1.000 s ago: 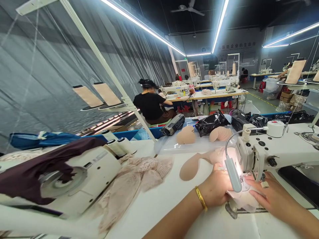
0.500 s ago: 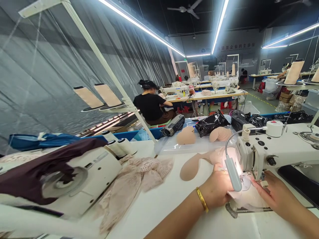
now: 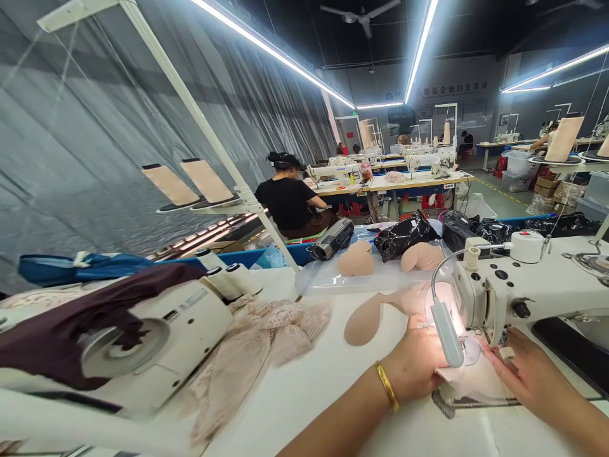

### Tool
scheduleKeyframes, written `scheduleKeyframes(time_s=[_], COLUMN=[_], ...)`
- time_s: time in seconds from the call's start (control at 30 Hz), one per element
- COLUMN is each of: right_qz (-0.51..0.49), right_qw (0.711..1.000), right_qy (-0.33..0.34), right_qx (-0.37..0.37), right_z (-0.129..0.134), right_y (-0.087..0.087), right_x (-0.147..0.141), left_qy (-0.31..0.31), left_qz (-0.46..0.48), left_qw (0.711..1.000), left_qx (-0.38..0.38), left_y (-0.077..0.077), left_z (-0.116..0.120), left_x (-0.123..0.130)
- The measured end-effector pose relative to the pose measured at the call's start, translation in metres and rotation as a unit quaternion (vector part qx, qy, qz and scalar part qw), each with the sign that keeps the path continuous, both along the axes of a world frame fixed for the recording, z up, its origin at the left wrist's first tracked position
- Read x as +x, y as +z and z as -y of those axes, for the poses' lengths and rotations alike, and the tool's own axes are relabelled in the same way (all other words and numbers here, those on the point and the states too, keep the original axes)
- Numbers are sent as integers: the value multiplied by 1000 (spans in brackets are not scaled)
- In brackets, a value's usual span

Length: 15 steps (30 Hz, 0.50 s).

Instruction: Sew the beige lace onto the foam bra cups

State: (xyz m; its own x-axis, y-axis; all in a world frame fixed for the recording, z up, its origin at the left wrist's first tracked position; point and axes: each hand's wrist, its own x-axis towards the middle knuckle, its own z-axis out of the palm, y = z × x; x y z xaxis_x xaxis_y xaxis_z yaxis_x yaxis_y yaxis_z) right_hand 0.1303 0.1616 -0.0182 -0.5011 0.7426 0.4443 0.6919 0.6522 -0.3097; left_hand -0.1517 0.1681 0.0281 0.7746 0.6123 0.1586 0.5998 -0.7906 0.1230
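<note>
A white sewing machine (image 3: 547,273) stands at the right, its small gooseneck lamp (image 3: 446,333) lighting the needle area. Thin pale pink fabric (image 3: 469,383) lies under the presser foot. From the left, my left hand (image 3: 419,357), with a gold bangle at the wrist, grips the fabric with curled fingers; the lamp partly hides the fingertips. On the other side of the needle, my right hand (image 3: 521,365) holds the fabric's right part between thumb and fingers, partly behind the machine head. Beige moulded cups (image 3: 364,322) joined to the fabric trail out to the left.
Crumpled beige lace (image 3: 257,343) lies left of the cups. Behind is a clear plastic tray (image 3: 318,279) with more cups (image 3: 421,256) and a black plastic bag (image 3: 404,236). Another machine (image 3: 181,330), draped in dark cloth (image 3: 95,311), stands left. A person (image 3: 292,200) sits ahead.
Almost nothing differs; both hands keep their place on the fabric at the needle. The whole view has shifted very slightly.
</note>
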Motion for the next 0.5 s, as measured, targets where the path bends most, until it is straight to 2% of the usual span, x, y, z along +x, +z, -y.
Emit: scheduleKeyframes(time_s=[0.23, 0.5], right_qz=[5, -5], right_qw=[1000, 1000], right_qy=[-1, 13], right_qx=[-9, 3], right_z=[0, 2], right_y=[-2, 6], right_x=[1, -2], left_qy=[9, 3], left_qz=[-2, 2], left_qw=[1000, 995], left_qx=[24, 97], left_y=[3, -16], left_z=[2, 10], left_x=[5, 4])
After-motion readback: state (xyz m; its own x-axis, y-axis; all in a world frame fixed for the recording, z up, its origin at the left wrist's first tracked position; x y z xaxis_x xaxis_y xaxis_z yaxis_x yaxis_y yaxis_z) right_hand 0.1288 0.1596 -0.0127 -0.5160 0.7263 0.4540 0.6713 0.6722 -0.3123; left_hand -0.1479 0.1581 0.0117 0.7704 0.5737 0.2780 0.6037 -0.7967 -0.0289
